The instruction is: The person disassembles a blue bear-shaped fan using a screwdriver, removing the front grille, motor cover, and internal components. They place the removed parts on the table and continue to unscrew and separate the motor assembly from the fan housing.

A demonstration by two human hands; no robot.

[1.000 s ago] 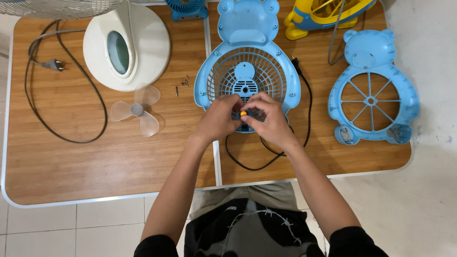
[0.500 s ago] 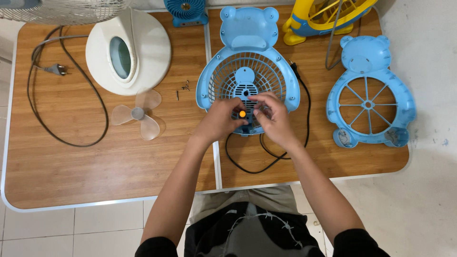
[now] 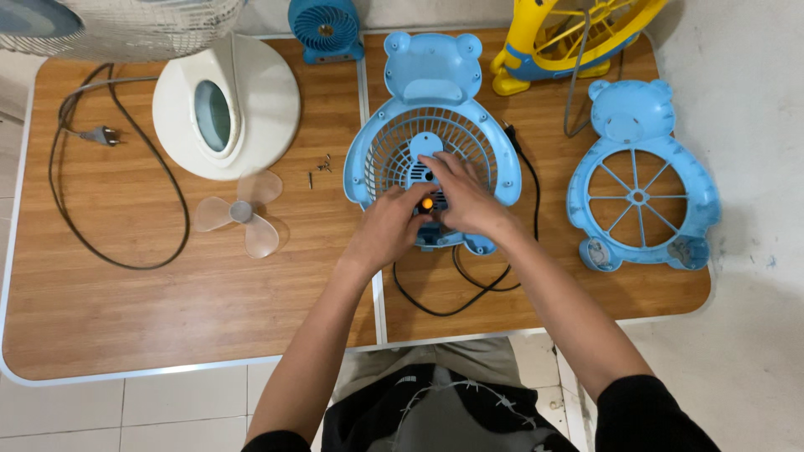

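So both hands meet on the blue fan shell (image 3: 431, 146), mid-table: left hand (image 3: 392, 228) pinching an orange-tipped tool (image 3: 427, 203), right hand (image 3: 463, 194) flat on the grille, steadying it I'd guess. Front grille (image 3: 641, 180) lies parked well right.

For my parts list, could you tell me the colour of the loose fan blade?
Clear, colourless plastic: the fan blade shows in the head view.

The bear-shaped fan housing (image 3: 435, 109) lies mid-table, both hands on its near edge; its front grille (image 3: 641, 180) lies to the right; the loose propeller (image 3: 241, 213) and screws (image 3: 318, 167) lie to the left; the round fan base (image 3: 226, 105) sits behind the propeller; a small fan (image 3: 322, 25) stands at the far edge.
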